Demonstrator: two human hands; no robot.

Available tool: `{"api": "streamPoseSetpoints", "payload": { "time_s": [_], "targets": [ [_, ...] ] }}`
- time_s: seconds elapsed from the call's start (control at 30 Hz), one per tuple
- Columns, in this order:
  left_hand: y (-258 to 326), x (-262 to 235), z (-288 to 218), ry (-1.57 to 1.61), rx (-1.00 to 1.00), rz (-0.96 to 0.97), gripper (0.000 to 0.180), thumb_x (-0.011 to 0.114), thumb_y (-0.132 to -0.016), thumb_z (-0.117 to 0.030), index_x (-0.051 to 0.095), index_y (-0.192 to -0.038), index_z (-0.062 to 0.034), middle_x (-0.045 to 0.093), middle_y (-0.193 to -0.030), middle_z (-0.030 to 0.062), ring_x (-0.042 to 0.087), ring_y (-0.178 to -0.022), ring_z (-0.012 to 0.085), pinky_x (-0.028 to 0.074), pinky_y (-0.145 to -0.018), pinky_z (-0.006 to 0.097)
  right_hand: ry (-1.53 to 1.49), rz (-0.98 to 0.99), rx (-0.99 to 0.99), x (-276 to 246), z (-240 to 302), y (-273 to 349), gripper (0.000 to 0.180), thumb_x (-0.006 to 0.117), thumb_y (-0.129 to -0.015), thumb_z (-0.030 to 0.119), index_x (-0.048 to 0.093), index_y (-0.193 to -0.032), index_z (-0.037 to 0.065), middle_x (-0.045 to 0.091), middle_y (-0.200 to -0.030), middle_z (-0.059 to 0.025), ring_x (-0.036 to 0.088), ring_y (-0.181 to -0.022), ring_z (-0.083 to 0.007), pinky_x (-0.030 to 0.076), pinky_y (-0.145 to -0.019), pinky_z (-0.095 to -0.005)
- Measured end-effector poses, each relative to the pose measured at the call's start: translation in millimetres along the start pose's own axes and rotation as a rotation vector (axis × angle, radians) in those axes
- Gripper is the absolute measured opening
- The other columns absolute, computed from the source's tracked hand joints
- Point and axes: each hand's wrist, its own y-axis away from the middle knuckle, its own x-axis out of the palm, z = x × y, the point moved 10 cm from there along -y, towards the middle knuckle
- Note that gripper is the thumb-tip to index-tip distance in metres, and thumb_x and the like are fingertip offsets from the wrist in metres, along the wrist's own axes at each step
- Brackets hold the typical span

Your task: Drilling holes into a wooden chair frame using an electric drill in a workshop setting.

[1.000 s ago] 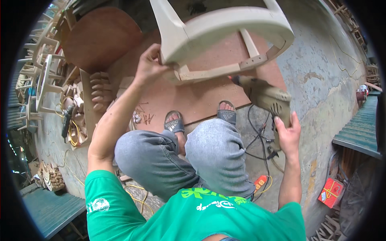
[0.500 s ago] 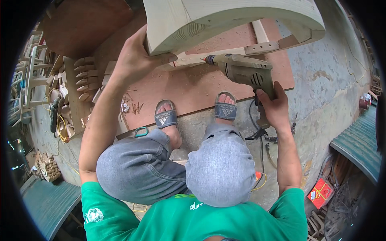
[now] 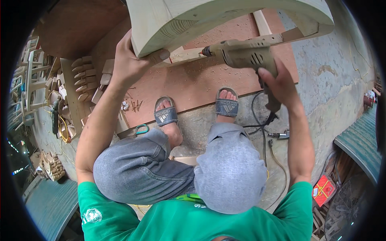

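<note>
A curved pale wooden frame [image 3: 173, 30] fills the far middle, its arched piece raised above a reddish-brown board. My left hand [image 3: 134, 62] grips the frame's left end, thumb lying along the lower edge. In my right hand [image 3: 281, 86] is a dusty olive-brown power drill [image 3: 243, 54], held by its handle with the body pointing left. The drill's chuck sits close to the frame's inner rail; I cannot tell whether the bit touches the wood. A black cord hangs from the handle.
The reddish-brown board [image 3: 189, 88] lies on the concrete floor, with several screws [image 3: 136, 105] on it. Shaped wooden pieces [image 3: 85, 78] are stacked at left, beside another corded tool [image 3: 55, 116]. A metal hose fitting [image 3: 278, 135] lies near the right knee. A red box [image 3: 323, 190] stands at lower right.
The drill and my right hand have shifted slightly up and right, the drill turning more level. The frame's left end, with my left hand on it, has moved a little left.
</note>
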Motion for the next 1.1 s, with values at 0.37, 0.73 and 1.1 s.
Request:
{"api": "streamPoseSetpoints", "payload": {
  "time_s": [0.37,0.73,1.1],
  "targets": [
    [2.8,-5.4,-5.3,-0.01,0.12,-0.088,0.044,0.09,-0.074,-0.015,0.065,-0.108,-0.0005,0.073,-0.1,0.0068,0.068,-0.091,0.0137,0.055,-0.083,0.03,-0.019,0.236,0.054,16.2,45.7,-41.6,0.044,0.065,-0.098,0.031,0.052,-0.128,0.001,0.06,-0.077,-0.002,0.056,-0.062,-0.0083,0.048,-0.054,-0.0248],
    [4.8,-5.6,-4.7,0.006,0.187,-0.104,0.048,0.093,-0.073,-0.02,0.066,-0.107,0.0002,0.074,-0.094,0.0057,0.069,-0.086,0.0135,0.055,-0.079,0.028,0.131,0.164,-0.206,18.2,60.0,-50.0,0.067,0.072,-0.095,0.028,0.042,-0.145,-0.003,0.059,-0.079,-0.0003,0.056,-0.065,-0.0062,0.046,-0.054,-0.0224],
    [2.2,-1.7,-3.6,0.179,0.119,-0.117,0.044,0.088,-0.077,-0.011,0.064,-0.112,0.0014,0.072,-0.101,0.0066,0.068,-0.091,0.0139,0.057,-0.083,0.03,0.054,0.179,0.029,16.5,30.1,-49.2,0.051,0.071,-0.093,0.033,0.055,-0.132,0.004,0.058,-0.07,-0.0007,0.057,-0.059,-0.0087,0.047,-0.051,-0.0263]
  ]
}}
